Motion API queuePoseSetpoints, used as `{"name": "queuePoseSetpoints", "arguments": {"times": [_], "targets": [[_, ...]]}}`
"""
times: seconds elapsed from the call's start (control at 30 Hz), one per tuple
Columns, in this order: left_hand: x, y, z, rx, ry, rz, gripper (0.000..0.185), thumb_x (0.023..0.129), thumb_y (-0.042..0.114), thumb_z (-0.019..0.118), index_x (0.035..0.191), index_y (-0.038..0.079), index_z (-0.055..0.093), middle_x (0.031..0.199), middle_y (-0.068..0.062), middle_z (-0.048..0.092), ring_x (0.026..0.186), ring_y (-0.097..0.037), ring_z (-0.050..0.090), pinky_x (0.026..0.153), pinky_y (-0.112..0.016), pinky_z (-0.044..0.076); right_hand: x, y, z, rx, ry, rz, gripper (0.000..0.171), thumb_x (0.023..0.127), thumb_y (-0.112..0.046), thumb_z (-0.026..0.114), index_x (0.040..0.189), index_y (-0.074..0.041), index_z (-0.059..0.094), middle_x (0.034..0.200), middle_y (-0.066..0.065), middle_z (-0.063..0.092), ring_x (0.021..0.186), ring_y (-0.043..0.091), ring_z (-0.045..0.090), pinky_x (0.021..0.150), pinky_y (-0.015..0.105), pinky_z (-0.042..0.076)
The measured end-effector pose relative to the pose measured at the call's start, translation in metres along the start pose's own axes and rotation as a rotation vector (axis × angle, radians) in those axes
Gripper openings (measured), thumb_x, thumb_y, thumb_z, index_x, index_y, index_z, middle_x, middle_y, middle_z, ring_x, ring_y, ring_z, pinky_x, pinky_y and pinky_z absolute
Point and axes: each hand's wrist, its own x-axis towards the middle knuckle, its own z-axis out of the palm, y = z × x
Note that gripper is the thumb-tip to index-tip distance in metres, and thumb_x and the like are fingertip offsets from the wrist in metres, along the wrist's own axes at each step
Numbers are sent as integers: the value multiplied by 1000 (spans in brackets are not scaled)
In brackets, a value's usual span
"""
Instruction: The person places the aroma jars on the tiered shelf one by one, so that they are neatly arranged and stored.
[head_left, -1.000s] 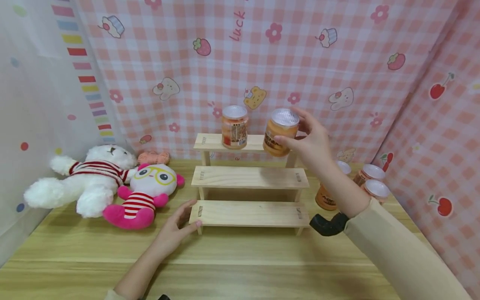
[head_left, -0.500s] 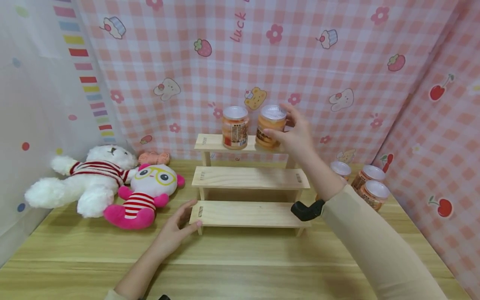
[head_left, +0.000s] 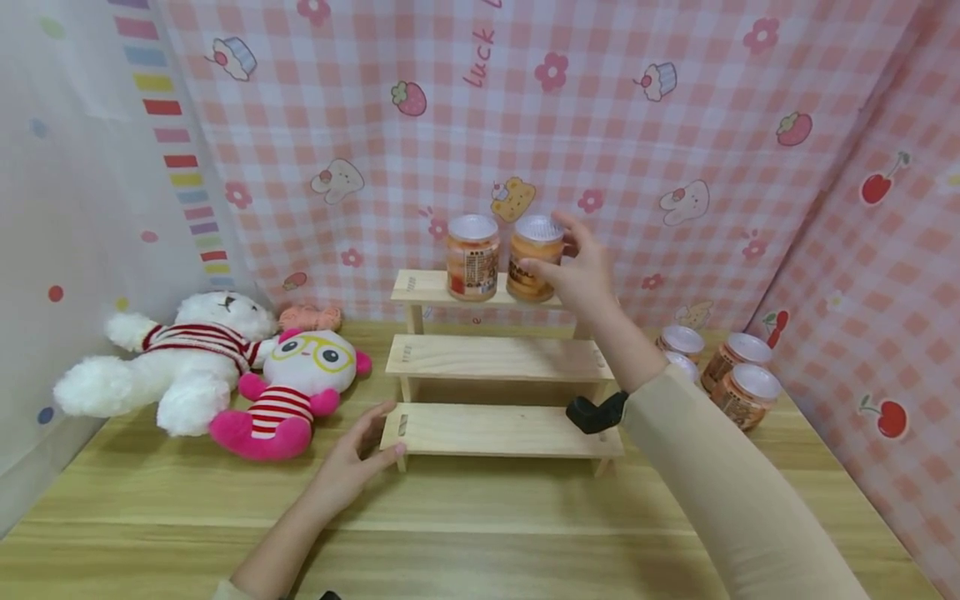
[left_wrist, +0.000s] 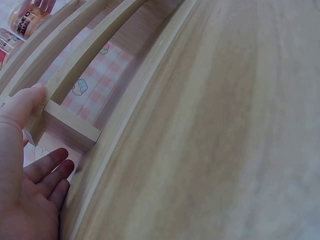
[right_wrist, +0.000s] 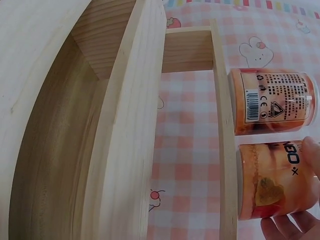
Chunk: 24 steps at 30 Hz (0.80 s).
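Note:
My right hand (head_left: pixel 564 255) grips an orange can with a silver lid (head_left: pixel 531 262) that stands on the top step of a three-step wooden shelf (head_left: pixel 498 358), right beside a second orange can (head_left: pixel 472 258). In the right wrist view the held can (right_wrist: pixel 272 182) lies next to the other can (right_wrist: pixel 272 101), with my fingertips (right_wrist: pixel 289 229) curled round it. My left hand (head_left: pixel 372 440) rests with straight fingers against the left end of the bottom step. In the left wrist view its thumb (left_wrist: pixel 27 107) touches the step's corner.
A white plush bear (head_left: pixel 180 350) and a pink plush (head_left: pixel 292 379) lie left of the shelf. Several more orange cans (head_left: pixel 738 375) stand on the wooden table (head_left: pixel 480 517) at the right. Pink checkered cloth walls close in the back and right.
My right hand carried the can leftward and down onto the top step, beside the first can. The left hand stayed at the bottom step.

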Motion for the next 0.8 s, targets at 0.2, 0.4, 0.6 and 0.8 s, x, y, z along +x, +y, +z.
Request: {"name": "queuePoseSetpoints", "arguments": {"times": [0.2,0.4,0.6,0.8], "targets": [[0,0,0,-6,-5,-12,63,88,19,71,143,10,42,133,-21,51,123,-36,46,103,-52,32,2,2,0,-6,-6,21,80,79,-24,80,147,-22,38,140,9,46,120,23,47,93,39,46],[0,1,-1,5,-5,-7,63,88,20,71,143,10,42,132,-20,52,123,-36,46,103,-52,32,0,1,1,-20,-21,34,82,80,-25,79,149,-23,34,143,10,43,124,24,45,96,39,44],[0,-1,-1,-4,-3,15,64,87,17,71,143,7,41,131,-21,52,122,-36,47,103,-52,32,-9,1,-4,0,-29,-29,79,82,-22,78,148,-20,35,141,11,44,122,27,46,93,41,46],[0,0,-1,7,-10,9,63,88,20,71,143,11,42,133,-21,51,125,-36,44,104,-53,30,-26,6,-18,-5,-19,-50,80,82,-25,77,149,-20,34,142,11,43,124,27,45,93,40,46]]}}
